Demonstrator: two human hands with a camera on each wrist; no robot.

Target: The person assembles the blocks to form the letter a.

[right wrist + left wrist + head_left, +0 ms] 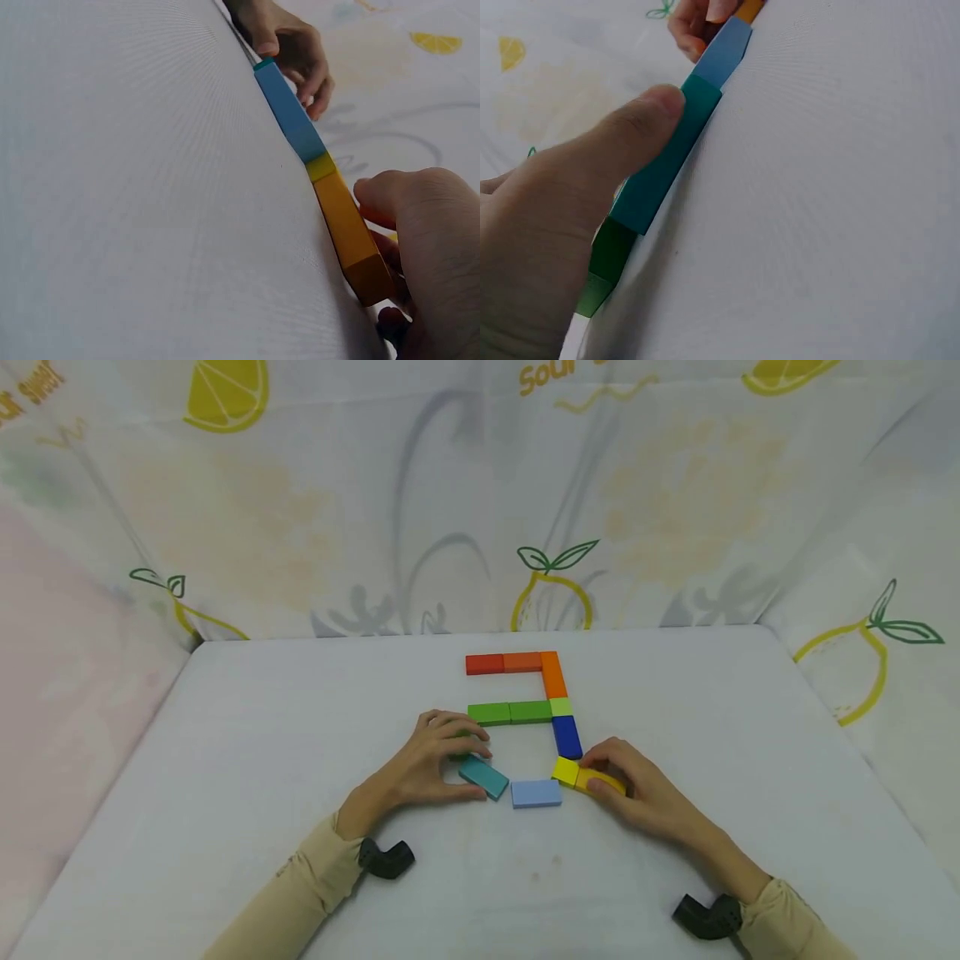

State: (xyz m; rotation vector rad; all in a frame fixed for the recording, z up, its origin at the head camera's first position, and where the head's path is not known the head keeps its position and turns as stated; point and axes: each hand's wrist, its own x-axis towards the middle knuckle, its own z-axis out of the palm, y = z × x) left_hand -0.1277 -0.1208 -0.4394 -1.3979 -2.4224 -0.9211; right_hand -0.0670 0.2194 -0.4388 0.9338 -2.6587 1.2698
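Note:
My left hand (pixel 431 758) curls round a teal block (pixel 483 777), its thumb against the near edge in the left wrist view. A dark green block (pixel 611 259) lies beside the teal one, mostly covered by my fingers in the head view. My right hand (pixel 645 785) pinches a yellow-orange block (pixel 600 779) between thumb and fingers. That block touches a small yellow block (pixel 565 772). Between the hands lies a light blue block (pixel 536 793), flat on the white table.
Beyond the hands, red (pixel 484 664) and orange (pixel 552 675) blocks form a corner. Two green blocks (pixel 510 713), a lime block (pixel 560 707) and a dark blue block (pixel 567 737) continue the line. A lemon-print cloth (pixel 480 502) hangs behind the white table (pixel 262 718).

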